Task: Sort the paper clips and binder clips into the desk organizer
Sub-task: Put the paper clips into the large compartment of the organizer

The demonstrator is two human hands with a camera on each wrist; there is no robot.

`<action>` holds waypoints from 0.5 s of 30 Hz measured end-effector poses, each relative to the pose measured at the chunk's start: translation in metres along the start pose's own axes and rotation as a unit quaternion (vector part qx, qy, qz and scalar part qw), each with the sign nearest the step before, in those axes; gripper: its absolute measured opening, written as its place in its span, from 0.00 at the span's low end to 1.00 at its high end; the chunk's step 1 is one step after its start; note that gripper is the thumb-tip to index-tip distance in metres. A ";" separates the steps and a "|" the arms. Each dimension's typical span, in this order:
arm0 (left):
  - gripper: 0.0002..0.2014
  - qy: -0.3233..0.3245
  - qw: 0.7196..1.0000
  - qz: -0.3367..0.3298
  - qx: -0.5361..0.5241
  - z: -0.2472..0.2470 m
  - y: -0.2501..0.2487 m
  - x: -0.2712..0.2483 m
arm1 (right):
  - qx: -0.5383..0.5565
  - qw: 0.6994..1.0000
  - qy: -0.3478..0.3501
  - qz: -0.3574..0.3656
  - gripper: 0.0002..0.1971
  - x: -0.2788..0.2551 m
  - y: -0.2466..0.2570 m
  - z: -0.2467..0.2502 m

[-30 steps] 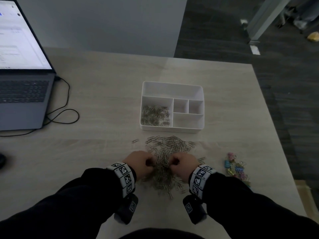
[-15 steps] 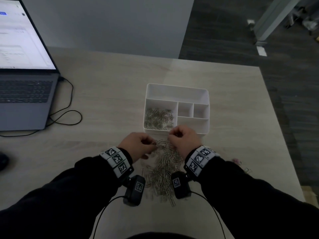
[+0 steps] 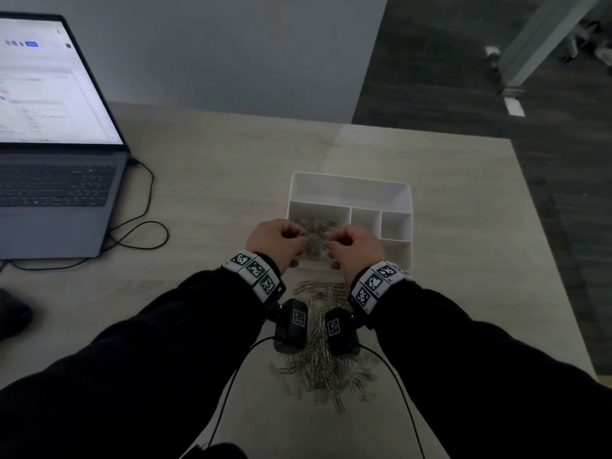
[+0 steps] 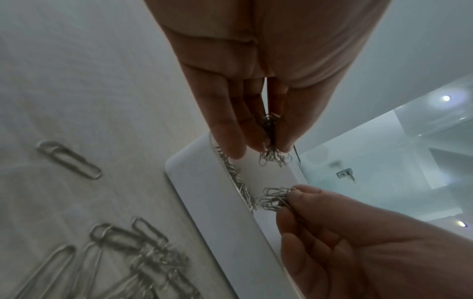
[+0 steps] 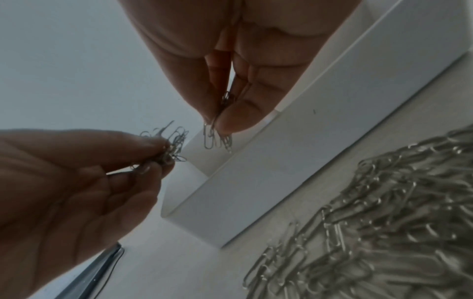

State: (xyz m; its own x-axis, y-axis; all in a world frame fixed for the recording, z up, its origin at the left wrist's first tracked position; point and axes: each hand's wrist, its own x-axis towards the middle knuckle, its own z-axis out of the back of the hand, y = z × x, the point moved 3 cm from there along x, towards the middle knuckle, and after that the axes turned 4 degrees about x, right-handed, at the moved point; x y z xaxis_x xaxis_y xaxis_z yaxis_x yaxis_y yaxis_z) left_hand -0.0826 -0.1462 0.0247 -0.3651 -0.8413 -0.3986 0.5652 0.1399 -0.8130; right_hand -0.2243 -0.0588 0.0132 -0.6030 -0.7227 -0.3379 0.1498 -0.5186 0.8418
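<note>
Nearest me, a loose pile of paper clips (image 3: 323,369) lies on the table (image 3: 463,246), under and between my wrists. Beyond it, my left hand (image 3: 276,241) pinches a bunch of clips (image 4: 272,155), fingers and thumb closed on them. My right hand (image 3: 356,248), just beside it and apart, pinches its own bunch (image 5: 217,135). Both hover over the near-left compartment of the white desk organizer (image 3: 351,190), which holds more clips. Far left: an open laptop (image 3: 56,180) and its cable (image 3: 142,226).
</note>
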 end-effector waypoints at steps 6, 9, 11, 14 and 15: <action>0.03 0.016 0.995 -0.027 0.092 -0.002 -0.003 0.005 | -0.042 0.998 0.040 0.025 0.05 -0.008 -0.001 0.009; 0.04 0.034 0.993 -0.035 0.105 0.000 -0.002 -0.004 | -0.032 0.998 0.041 0.019 0.07 -0.019 -0.009 0.023; 0.05 0.033 0.995 -0.037 0.092 0.001 0.003 -0.012 | -0.046 0.998 0.037 0.024 0.07 -0.031 -0.017 0.035; 0.06 0.029 0.985 -0.079 0.152 0.004 0.017 -0.028 | -0.136 0.989 0.033 0.038 0.04 -0.051 -0.035 0.055; 0.06 0.034 0.978 -0.092 0.186 0.005 0.024 -0.034 | -0.166 0.985 0.029 0.043 0.05 -0.056 -0.044 0.061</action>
State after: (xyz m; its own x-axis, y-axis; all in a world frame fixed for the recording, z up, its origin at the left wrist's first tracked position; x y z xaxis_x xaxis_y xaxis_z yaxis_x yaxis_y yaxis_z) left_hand -0.0532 -0.1162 0.0211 -0.5276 -0.7955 -0.2981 0.7107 -0.2211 -0.6678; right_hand -0.2449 0.0319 0.0209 -0.5327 -0.7902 -0.3029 0.4518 -0.5682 0.6877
